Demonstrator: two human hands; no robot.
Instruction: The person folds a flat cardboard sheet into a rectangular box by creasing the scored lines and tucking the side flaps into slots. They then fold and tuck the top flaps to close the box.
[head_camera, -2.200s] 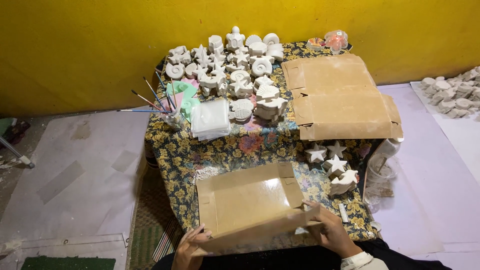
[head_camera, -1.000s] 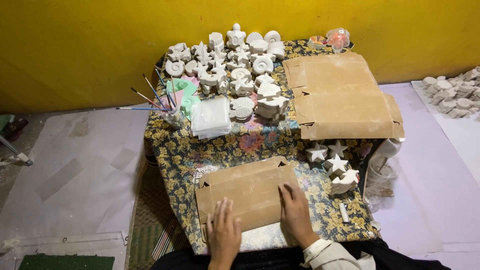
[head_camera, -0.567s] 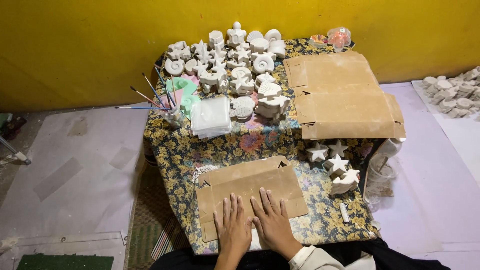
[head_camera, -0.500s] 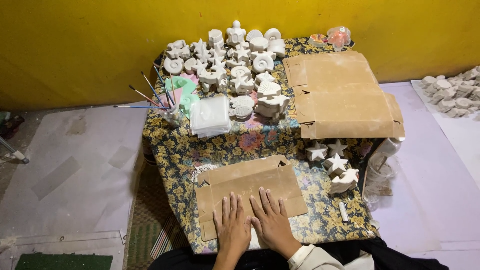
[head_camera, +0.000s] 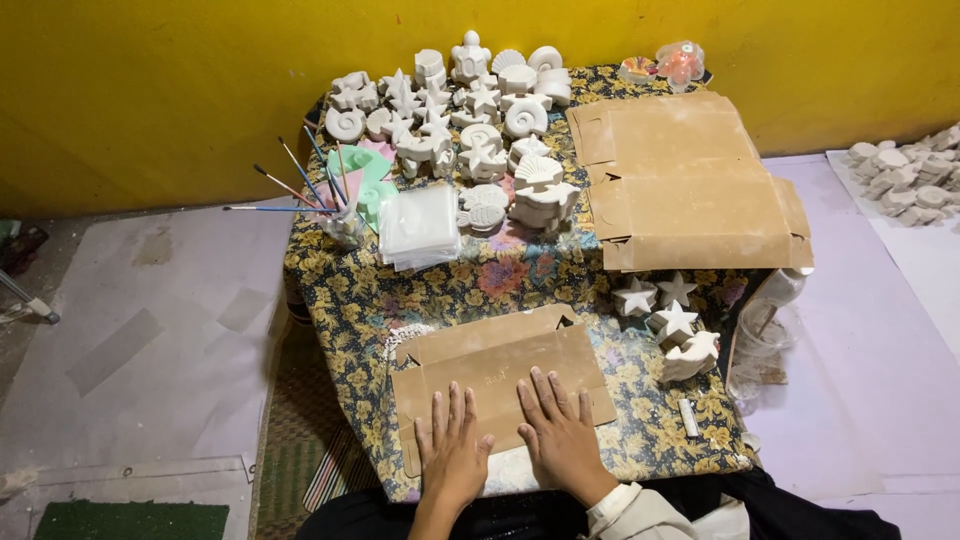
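2 flat hands press on a folded cardboard sheet (head_camera: 495, 380) that lies at the 6 o'clock edge of the bench (head_camera: 350, 300), which is covered in a dark floral cloth. The left hand (head_camera: 452, 450) rests palm down on the sheet's near-left part, fingers spread; the right hand (head_camera: 557, 430) lies just beside it, also palm down with fingers splayed. Neither grip closes on anything: both are wide and flat against the cardboard.

At about 3 o'clock from the sheet sit 4 white plaster stars (head_camera: 665, 315), close together. A small white stick (head_camera: 689, 417) lies near the bench's 5 o'clock corner. At 1 o'clock a bigger stack of flattened cardboard (head_camera: 690, 185) covers that side of the bench. At 12 o'clock stands a crowd of white plaster figures (head_camera: 470, 110), shells, stars and spirals, touching one another. A pile of clear plastic sheets (head_camera: 420, 228) lies at 11 o'clock, just beside a jar of paintbrushes (head_camera: 335, 215) and green and pink moulds (head_camera: 365, 180). Off the bench at 2 o'clock, more white castings (head_camera: 905, 175) lie on the floor by the yellow wall (head_camera: 150, 80).
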